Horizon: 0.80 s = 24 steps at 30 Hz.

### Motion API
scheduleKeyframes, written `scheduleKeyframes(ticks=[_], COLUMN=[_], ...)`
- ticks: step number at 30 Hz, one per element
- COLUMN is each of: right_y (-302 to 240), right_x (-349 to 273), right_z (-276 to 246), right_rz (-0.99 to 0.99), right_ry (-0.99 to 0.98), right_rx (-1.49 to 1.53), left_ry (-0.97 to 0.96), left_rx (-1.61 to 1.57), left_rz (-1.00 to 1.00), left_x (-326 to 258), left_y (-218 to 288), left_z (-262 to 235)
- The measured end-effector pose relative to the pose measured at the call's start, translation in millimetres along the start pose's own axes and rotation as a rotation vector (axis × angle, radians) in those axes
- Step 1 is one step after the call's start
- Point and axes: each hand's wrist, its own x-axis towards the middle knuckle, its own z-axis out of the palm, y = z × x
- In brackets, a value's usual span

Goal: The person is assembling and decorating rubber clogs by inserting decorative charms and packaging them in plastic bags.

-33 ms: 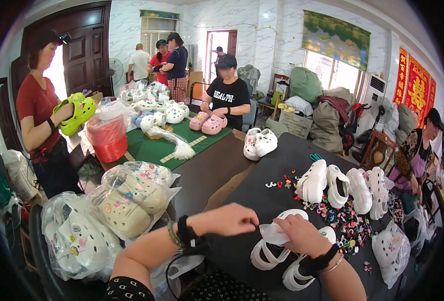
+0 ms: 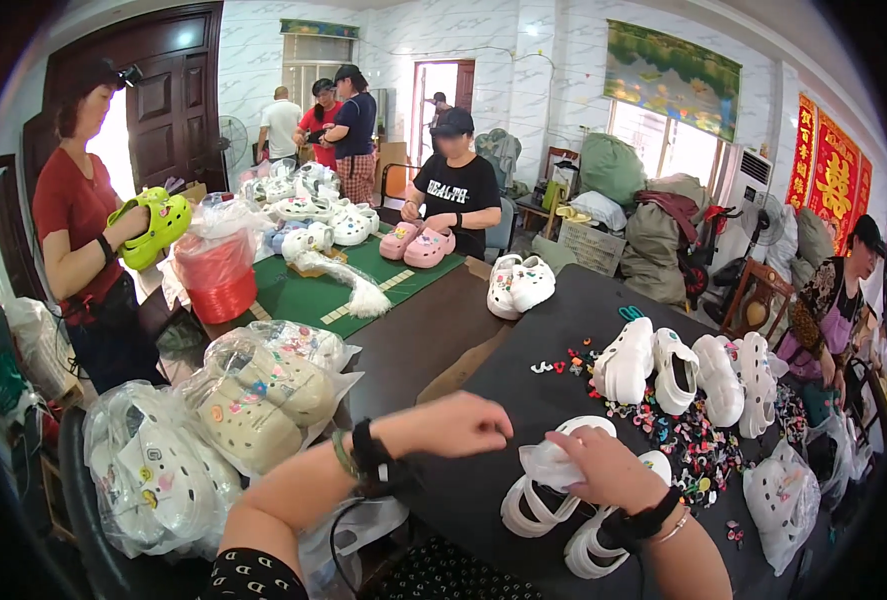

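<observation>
The right hand (image 2: pixel 615 472) grips a thin, pale plastic sheet (image 2: pixel 548 466), bunched under its fingers. The left hand (image 2: pixel 455 424) is away to its left, fingers curled inward and apart from the sheet; I cannot tell whether anything is tucked inside. Just below the right hand, on the dark surface (image 2: pixel 523 395), sits a pair of white clogs: the left clog (image 2: pixel 513 515) lies under the sheet, and the right clog (image 2: pixel 591 568) is beside it, partly hidden by the wrist. Their long axes run from the heels near the wearer up and rightward to the toes, and the right hand is clearly nearer to both.

Compared with the earlier frame, the left hand sits a little higher and farther left, and the sheet, which stuck out toward it, is now gathered closer to the right hand. The clogs lie as they did.

Farther out, beyond the right hand, small colourful charms (image 2: pixel 698 455) are scattered around standing white clogs (image 2: pixel 623 365). Bagged clogs (image 2: pixel 163 480) rest left of the left forearm.
</observation>
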Motion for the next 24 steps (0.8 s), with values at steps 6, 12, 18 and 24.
scheduleKeyframes(ticks=[6,12,18,24], right_y=[-8.0,-31.6,-45.6,-43.4], right_x=[-41.1,-87.7,-138.5,-178.7], right_z=[-17.9,-19.9,-3.0,19.4], right_rz=[0.099,0.245,0.337,0.457], right_ry=[0.178,0.340,0.452,0.633], right_rx=[0.166,0.156,0.099,0.029], left_ry=[0.169,0.451,0.807,0.834], left_rx=[-0.325,-0.162,-0.143,-0.034], left_rz=[-0.372,-0.670,-0.810,-0.842], left_x=[12.0,14.7,9.2,10.7], left_y=[-61.1,-107.1,-150.2,-150.7], left_z=[-90.6,-172.4,-215.0,-204.4])
